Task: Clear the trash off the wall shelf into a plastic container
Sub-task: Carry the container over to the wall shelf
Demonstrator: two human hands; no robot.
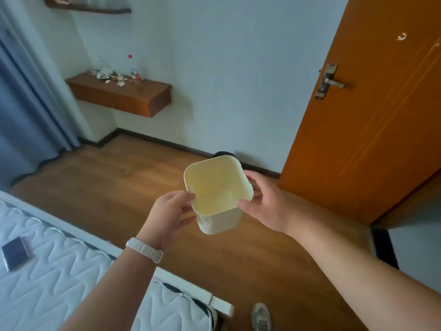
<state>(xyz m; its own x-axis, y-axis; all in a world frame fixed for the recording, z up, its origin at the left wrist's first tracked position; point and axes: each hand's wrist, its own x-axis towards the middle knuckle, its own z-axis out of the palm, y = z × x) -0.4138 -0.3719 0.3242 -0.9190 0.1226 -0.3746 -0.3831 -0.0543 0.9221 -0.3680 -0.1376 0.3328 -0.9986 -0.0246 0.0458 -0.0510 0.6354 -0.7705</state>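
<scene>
A cream plastic container (218,185), square with rounded corners and nothing inside, is held in mid-air over the wooden floor. My left hand (170,213) grips its near left rim and my right hand (265,201) holds its right side. Far off at the upper left, a brown wall shelf (124,96) carries scattered white crumpled trash (107,74) and a small bottle with a red cap (133,68). Both hands are well away from the shelf.
A white quilted mattress (59,271) with a dark phone (15,253) on it fills the lower left. An orange door (372,103) stands at the right, blue curtains (21,103) at the left. A second shelf (88,5) hangs higher up. My shoe (261,317) shows below.
</scene>
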